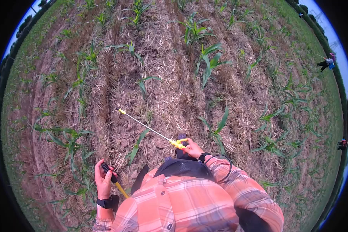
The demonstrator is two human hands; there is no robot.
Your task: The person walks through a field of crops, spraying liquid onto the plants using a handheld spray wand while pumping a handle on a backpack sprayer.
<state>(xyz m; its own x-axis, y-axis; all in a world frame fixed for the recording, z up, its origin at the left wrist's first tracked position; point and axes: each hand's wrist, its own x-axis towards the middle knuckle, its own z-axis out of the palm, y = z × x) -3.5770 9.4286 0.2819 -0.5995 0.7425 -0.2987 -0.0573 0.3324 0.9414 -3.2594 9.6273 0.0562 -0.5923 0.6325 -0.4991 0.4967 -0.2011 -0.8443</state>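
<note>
My right hand [194, 149] is closed around the yellow handle of a spray wand [150, 129]. From that handle the thin metal tube slants forward and left to a yellow nozzle [122, 111] above the soil. A dark hose loops beside my right forearm. Down at the left, my left hand [103, 181] is wrapped around the black grip of a pump lever [109, 173]. The lever's yellow shaft [121, 190] runs back toward my side, where the shirt hides its end.
Young corn plants [208, 63] grow in rows through dry straw and soil [162, 85]. One small plant [137, 147] stands close below the wand. Another person [328, 63] is far off at the right, and a further figure [342, 144] shows at the right edge.
</note>
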